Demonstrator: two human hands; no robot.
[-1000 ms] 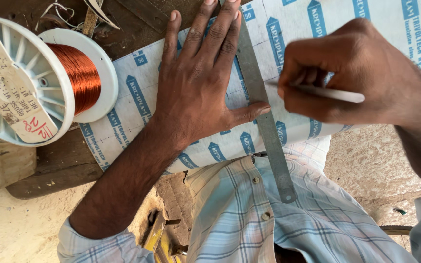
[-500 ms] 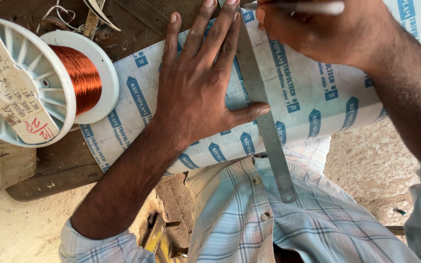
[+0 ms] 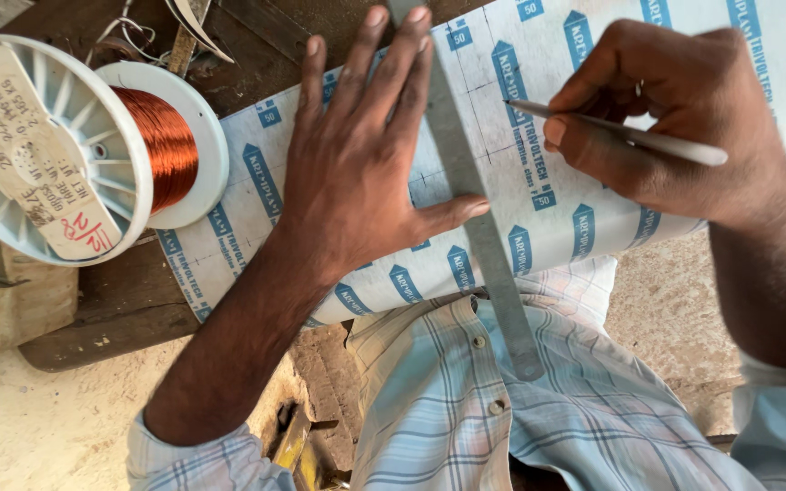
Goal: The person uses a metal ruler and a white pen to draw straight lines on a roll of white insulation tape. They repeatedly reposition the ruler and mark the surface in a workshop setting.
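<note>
My left hand (image 3: 370, 168) lies flat with fingers spread, pressing a long grey metal ruler (image 3: 484, 245) onto a white sheet with blue printed marks (image 3: 557, 191). The ruler runs from the top of the view down over my checked shirt. My right hand (image 3: 675, 123) grips a slim white pen or scriber (image 3: 629, 135), its tip on the sheet a little to the right of the ruler's edge, beside faint drawn lines.
A white plastic spool of copper wire (image 3: 93, 145) with a paper label lies on the dark wooden board (image 3: 111, 309) at the left, touching the sheet's corner. Loose wire and scraps sit at the top left. Sandy ground lies below.
My right hand went up the sheet to the top edge, then came back down with the pen to the middle right. The left hand and ruler stayed put.
</note>
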